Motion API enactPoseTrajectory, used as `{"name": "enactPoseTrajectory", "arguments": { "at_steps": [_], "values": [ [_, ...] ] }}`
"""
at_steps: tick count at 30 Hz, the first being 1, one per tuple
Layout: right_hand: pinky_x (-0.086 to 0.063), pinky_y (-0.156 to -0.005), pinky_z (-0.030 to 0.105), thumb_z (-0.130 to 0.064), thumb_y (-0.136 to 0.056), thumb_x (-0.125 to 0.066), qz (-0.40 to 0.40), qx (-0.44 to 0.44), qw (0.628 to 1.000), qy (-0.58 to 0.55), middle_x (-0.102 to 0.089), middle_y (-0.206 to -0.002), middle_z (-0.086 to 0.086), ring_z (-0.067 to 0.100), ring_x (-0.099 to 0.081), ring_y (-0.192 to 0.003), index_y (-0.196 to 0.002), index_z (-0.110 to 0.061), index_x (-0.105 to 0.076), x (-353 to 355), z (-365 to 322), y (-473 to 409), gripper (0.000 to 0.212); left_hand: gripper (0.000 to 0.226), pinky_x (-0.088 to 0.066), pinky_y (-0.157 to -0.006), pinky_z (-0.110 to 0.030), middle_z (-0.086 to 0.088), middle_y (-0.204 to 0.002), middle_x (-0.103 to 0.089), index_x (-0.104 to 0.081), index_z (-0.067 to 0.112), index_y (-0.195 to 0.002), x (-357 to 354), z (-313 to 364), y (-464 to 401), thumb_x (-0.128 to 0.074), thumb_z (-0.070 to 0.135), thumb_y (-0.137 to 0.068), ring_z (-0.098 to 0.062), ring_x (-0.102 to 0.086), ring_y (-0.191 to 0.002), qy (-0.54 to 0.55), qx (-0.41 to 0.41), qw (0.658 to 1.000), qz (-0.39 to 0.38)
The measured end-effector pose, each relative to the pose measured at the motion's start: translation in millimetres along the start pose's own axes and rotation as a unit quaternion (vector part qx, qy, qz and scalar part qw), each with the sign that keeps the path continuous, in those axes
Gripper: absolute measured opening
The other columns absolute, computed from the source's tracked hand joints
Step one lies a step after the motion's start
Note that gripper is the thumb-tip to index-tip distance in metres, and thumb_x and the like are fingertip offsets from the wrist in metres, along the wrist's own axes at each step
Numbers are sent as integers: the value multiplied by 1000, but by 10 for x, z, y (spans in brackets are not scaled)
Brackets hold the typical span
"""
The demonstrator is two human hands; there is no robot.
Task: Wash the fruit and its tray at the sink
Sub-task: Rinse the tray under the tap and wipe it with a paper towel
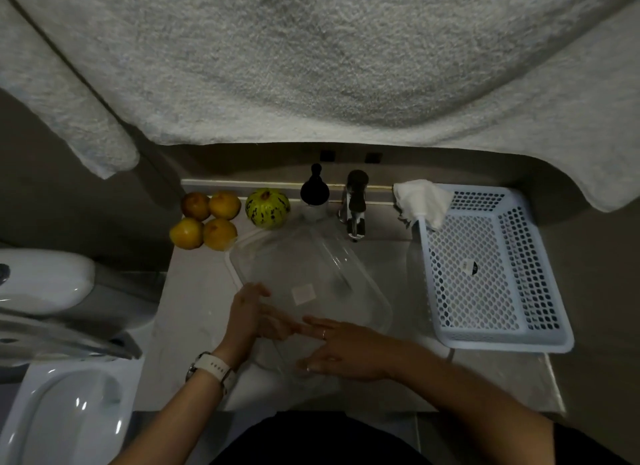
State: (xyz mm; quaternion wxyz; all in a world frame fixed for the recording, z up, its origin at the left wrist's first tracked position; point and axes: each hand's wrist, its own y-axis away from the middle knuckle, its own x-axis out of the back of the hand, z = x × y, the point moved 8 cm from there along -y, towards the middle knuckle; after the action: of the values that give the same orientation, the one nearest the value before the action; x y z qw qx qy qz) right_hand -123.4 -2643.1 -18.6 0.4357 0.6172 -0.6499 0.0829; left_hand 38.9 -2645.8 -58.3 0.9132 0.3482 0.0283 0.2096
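Note:
A clear plastic tray (pixel 349 263) lies tilted in the sink basin below the tap (pixel 356 204). My left hand (pixel 254 314) holds the tray's near left edge, fingers reaching inside it. My right hand (pixel 341 348) lies flat with straight fingers on the tray's near end. Several yellow-orange fruits (pixel 206 220) sit in a cluster on the counter at the back left. A green striped fruit (pixel 267 208) stands beside them.
A dark soap dispenser (pixel 314 192) stands left of the tap. A pale perforated basket (pixel 491 267) sits right of the sink, a white cloth (pixel 422 199) over its far corner. A toilet (pixel 52 378) is at the left. Towels (pixel 311 55) hang overhead.

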Motion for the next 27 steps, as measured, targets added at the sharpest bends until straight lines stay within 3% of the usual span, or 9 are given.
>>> {"name": "enactPoseTrajectory", "arguments": {
  "at_steps": [2, 5, 7, 9, 11, 14, 19, 24, 27],
  "values": [
    [-19, -118, 30, -37, -101, -44, -18, -23, 999, -35, -12, -161, -6, 13, -5, -149, -129, -18, -62, -78, 53, 60, 39, 20, -55, -48, -34, -22, -61, -67, -50, 2, -103, -83, -113, 18, -38, 18, -102, -33, -65, -49, 26, 20, 999, -8],
    [-28, -112, 29, -36, -98, -50, -2, -74, 993, -89, -31, -156, -6, 13, -26, -143, -125, -19, -64, 2, 207, 134, 34, 19, -56, -54, -37, -32, -70, -67, -48, 3, -103, -222, -295, 7, -40, 20, -100, -37, -66, -54, 66, 55, 996, -21],
    [-38, -101, 29, -32, -97, -55, 64, -107, 984, -126, -58, -135, 3, 18, -51, -122, -116, -15, -68, 271, 359, 160, 29, 16, -57, -53, -43, -38, -76, -66, -45, 5, -100, -314, -400, 22, -40, 20, -98, -45, -67, -59, 101, 83, 991, -38],
    [-47, -85, 37, -24, -94, -60, 186, -139, 959, -162, -71, -100, 13, 27, -64, -93, -98, -4, -72, 687, 570, 211, 24, 14, -57, -52, -45, -39, -77, -65, -44, 6, -100, -388, -491, -1, -40, 18, -97, -49, -66, -60, 120, 109, 985, -52],
    [-50, -75, 44, -16, -92, -61, 305, -184, 917, -180, -68, -79, 18, 31, -63, -75, -82, 1, -69, 1092, 850, 306, 22, 15, -57, -55, -46, -39, -74, -64, -45, 3, -99, -440, -563, -26, -41, 16, -93, -49, -65, -58, 128, 136, 981, -53],
    [-49, -66, 41, -23, -90, -64, 402, -244, 877, -103, -55, -61, 2, 17, -53, -60, -68, -12, -59, 1559, 1140, 396, 25, 27, -55, -59, -47, -41, -74, -63, -45, -2, -107, -507, -724, -96, -41, 17, -89, -47, -64, -56, 146, 169, 974, -48],
    [-28, -52, 27, -37, -88, -65, 410, -259, 874, 36, -49, -63, 0, 17, -49, -60, -63, -17, -46, 1925, 1233, 276, 37, 47, -55, -54, -42, -42, -88, -64, -38, -7, -128, -618, -909, -141, -40, 22, -92, -51, -67, -68, 175, 202, 963, -44],
    [-28, -57, 30, -38, -91, -61, 400, -241, 876, 120, -62, -74, 11, 25, -58, -68, -69, -15, -53, 1964, 1193, 249, 33, 49, -56, -59, -45, -39, -100, -65, -30, -6, -136, -797, -939, -133, -34, 24, -97, -52, -67, -82, 196, 216, 954, -66],
    [-25, -58, 28, -37, -90, -63, 439, -235, 861, 102, -56, -68, 8, 22, -52, -64, -66, -16, -49, 2100, 1187, 312, 35, 37, -56, -64, -46, -38, -101, -64, -32, -1, -129, -899, -907, -113, -32, 22, -100, -51, -67, -84, 216, 227, 947, -74]
  ]
}}
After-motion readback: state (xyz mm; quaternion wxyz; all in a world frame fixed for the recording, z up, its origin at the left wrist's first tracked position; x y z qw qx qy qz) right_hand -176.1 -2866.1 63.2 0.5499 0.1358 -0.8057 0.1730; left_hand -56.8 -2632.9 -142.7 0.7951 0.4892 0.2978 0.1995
